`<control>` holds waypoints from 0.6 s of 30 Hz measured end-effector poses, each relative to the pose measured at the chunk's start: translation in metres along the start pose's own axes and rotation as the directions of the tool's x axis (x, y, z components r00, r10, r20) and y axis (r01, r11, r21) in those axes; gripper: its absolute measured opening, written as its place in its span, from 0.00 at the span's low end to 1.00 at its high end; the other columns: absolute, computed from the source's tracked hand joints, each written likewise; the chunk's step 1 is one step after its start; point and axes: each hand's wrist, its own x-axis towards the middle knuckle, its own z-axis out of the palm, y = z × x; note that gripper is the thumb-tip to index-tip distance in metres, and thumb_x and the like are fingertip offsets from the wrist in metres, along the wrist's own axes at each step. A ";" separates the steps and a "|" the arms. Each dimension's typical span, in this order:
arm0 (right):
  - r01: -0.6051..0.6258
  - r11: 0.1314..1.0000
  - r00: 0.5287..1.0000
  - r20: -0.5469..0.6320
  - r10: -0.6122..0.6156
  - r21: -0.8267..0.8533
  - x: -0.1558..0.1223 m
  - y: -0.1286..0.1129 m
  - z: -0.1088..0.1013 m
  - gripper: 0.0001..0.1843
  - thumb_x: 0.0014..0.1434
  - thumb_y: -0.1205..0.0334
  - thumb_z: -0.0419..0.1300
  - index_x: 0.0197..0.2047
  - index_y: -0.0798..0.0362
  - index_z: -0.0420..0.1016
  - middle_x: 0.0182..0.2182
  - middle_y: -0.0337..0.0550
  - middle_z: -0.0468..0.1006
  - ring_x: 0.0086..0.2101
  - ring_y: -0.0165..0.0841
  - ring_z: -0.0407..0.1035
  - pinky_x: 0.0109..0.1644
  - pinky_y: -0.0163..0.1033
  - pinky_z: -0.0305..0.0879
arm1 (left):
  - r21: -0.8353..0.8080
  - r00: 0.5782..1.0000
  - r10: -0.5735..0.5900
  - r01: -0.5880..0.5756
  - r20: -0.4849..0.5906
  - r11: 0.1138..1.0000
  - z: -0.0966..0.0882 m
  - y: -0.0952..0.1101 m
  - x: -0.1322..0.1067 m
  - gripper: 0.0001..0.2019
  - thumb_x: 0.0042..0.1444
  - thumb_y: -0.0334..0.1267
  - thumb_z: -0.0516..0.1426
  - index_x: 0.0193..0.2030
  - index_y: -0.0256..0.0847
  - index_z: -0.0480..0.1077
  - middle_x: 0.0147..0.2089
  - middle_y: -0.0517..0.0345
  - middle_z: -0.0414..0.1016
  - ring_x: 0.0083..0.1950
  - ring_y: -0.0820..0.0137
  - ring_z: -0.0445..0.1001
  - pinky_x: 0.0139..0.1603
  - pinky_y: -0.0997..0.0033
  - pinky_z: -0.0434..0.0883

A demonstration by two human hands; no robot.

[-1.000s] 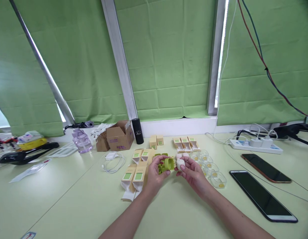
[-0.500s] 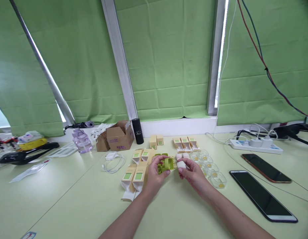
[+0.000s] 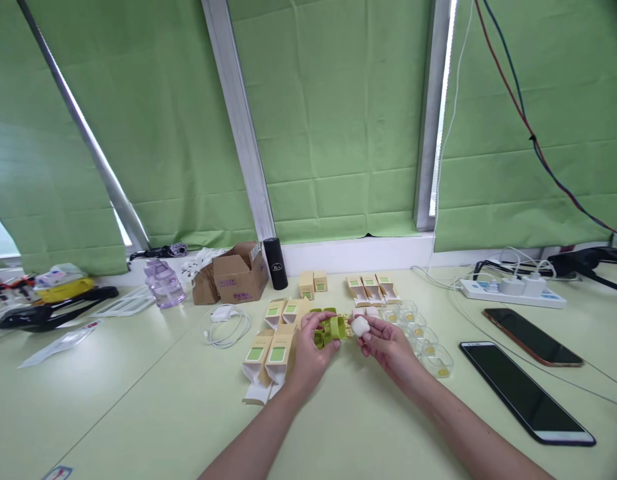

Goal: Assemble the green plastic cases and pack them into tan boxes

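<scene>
Left hand (image 3: 311,350): fingers and thumb curled in around an olive-green hollow plastic case (image 3: 337,327), gripping it above the pale green worktop (image 3: 153,407). Right hand (image 3: 388,343): thumb and fingertips drawn together in a pinch on a white, rounded, block-shaped piece (image 3: 360,326), held just to the right of the case, a small gap between the two. From where I stand, similar white pieces (image 3: 371,311) sit right behind that pinch. Clear plastic cups with yellow centres (image 3: 437,362) stand beside the right hand; cream cardboard boxes with green squares (image 3: 277,354) lie beside the left.
</scene>
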 end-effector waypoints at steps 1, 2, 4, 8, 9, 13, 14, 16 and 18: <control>0.007 1.000 1.000 -0.007 -0.007 -0.016 0.000 0.001 0.000 0.30 0.39 0.55 0.82 0.46 0.54 0.85 0.36 0.45 0.84 0.28 0.30 0.68 0.32 0.37 0.65 | 0.006 1.000 0.003 -0.003 0.001 1.000 0.000 0.000 -0.001 0.23 0.48 0.28 0.65 0.53 0.44 0.78 0.56 0.48 0.73 0.59 0.55 0.74 0.58 0.57 0.73; 0.016 0.999 1.000 -0.019 -0.017 -0.036 0.000 0.001 0.000 0.30 0.40 0.53 0.82 0.47 0.54 0.85 0.35 0.44 0.83 0.27 0.29 0.67 0.31 0.37 0.65 | 0.012 1.000 0.008 -0.008 0.003 1.000 0.001 0.001 -0.001 0.23 0.49 0.28 0.65 0.53 0.44 0.78 0.56 0.48 0.72 0.59 0.55 0.74 0.58 0.57 0.73; 0.038 0.996 0.998 -0.047 -0.042 -0.083 0.000 0.003 0.000 0.32 0.41 0.48 0.82 0.48 0.54 0.84 0.34 0.43 0.82 0.26 0.28 0.65 0.30 0.37 0.64 | 0.022 1.000 0.019 -0.020 0.007 1.000 0.002 0.002 -0.003 0.22 0.50 0.28 0.65 0.54 0.45 0.79 0.56 0.48 0.71 0.60 0.55 0.73 0.59 0.58 0.74; 0.078 0.975 0.994 -0.059 -0.092 -0.207 -0.001 0.003 0.000 0.33 0.44 0.41 0.80 0.46 0.55 0.84 0.30 0.40 0.78 0.25 0.28 0.63 0.29 0.37 0.61 | 0.028 1.000 0.018 -0.018 0.007 0.999 0.004 0.004 -0.004 0.23 0.50 0.27 0.65 0.54 0.45 0.79 0.57 0.48 0.70 0.60 0.55 0.74 0.60 0.57 0.74; 0.085 0.968 0.993 -0.055 -0.101 -0.237 -0.001 0.003 0.000 0.33 0.44 0.40 0.80 0.45 0.55 0.84 0.29 0.40 0.77 0.25 0.28 0.62 0.28 0.37 0.61 | 0.030 1.000 0.016 -0.016 0.003 0.999 0.004 0.005 -0.004 0.23 0.49 0.26 0.65 0.53 0.45 0.79 0.56 0.48 0.70 0.60 0.56 0.74 0.61 0.56 0.75; 0.099 0.944 0.992 -0.047 -0.119 -0.316 0.002 0.005 -0.001 0.35 0.43 0.34 0.78 0.42 0.55 0.84 0.29 0.42 0.78 0.23 0.28 0.60 0.26 0.36 0.57 | 0.039 1.000 0.005 -0.005 -0.005 0.999 0.005 0.007 -0.005 0.24 0.48 0.24 0.66 0.53 0.46 0.80 0.56 0.49 0.70 0.60 0.56 0.73 0.63 0.54 0.74; 0.101 0.940 0.991 -0.048 -0.123 -0.327 0.003 0.006 -0.001 0.35 0.43 0.33 0.77 0.41 0.55 0.84 0.29 0.42 0.79 0.23 0.28 0.59 0.26 0.36 0.57 | 0.046 1.000 0.000 0.000 0.000 0.999 0.006 0.008 -0.005 0.24 0.48 0.24 0.66 0.53 0.47 0.80 0.56 0.50 0.69 0.61 0.56 0.73 0.64 0.54 0.74; 0.110 0.930 0.989 -0.049 -0.136 -0.349 0.004 0.008 -0.001 0.36 0.42 0.31 0.77 0.40 0.55 0.85 0.29 0.43 0.79 0.23 0.28 0.59 0.25 0.36 0.56 | 0.061 1.000 -0.010 0.009 0.004 0.998 0.006 0.008 -0.006 0.25 0.48 0.23 0.67 0.52 0.47 0.80 0.57 0.50 0.69 0.61 0.56 0.73 0.65 0.53 0.73; 0.121 0.919 0.988 -0.049 -0.150 -0.375 0.004 0.008 -0.001 0.35 0.43 0.31 0.76 0.39 0.55 0.85 0.28 0.43 0.79 0.23 0.28 0.59 0.26 0.36 0.56 | 0.074 1.000 -0.021 0.021 0.000 0.997 0.008 0.008 -0.006 0.24 0.48 0.23 0.67 0.52 0.48 0.80 0.58 0.51 0.68 0.62 0.56 0.73 0.66 0.53 0.72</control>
